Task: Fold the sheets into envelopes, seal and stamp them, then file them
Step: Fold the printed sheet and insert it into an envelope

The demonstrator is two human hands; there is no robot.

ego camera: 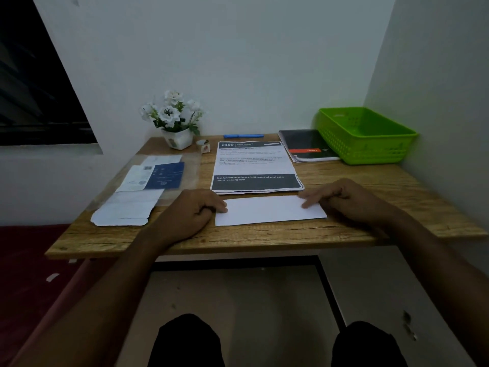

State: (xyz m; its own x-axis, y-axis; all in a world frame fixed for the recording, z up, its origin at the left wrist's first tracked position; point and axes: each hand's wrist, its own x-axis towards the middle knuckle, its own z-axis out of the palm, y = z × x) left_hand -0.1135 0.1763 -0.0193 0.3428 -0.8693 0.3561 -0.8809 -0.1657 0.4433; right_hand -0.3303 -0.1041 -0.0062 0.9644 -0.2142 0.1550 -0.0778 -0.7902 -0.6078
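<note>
A white folded sheet (267, 210) lies flat near the front edge of the wooden desk (264, 237). My left hand (194, 210) rests on the desk with its fingertips pressing the sheet's left end. At the sheet's right end, my right hand (341, 198) lies with fingers stretched flat over the upper right corner. Neither hand lifts the paper. Behind the sheet sits a stack of printed sheets (255, 168) with dark bands. Envelopes and papers (129, 207), one with a blue card (165, 176), lie at the left on a clear plastic sleeve.
A green plastic basket (365, 136) stands at the back right, beside a dark notebook (308, 145). A blue pen (243, 135), a small stamp and tape roll (204, 144) and a pot of white flowers (174, 120) line the back. Walls close in behind and right.
</note>
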